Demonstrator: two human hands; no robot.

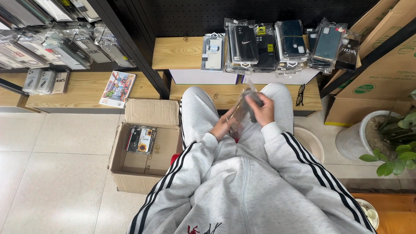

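Observation:
I sit in a grey tracksuit with both hands over my lap. My right hand [263, 110] grips the upper end of a dark phone case in a clear plastic sleeve [245, 103]. My left hand [224, 125] holds the lower end of the same sleeve. Straight ahead, several packaged phone cases [277, 43] lie in overlapping rows on a wooden shelf [177, 53].
An open cardboard box [145, 156] with a few cases [141, 139] stands on the tiled floor at my left. More cases hang on a rack [56, 39] at upper left. Black glasses [300, 94], large cartons [381, 73] and a potted plant [390, 138] are at right.

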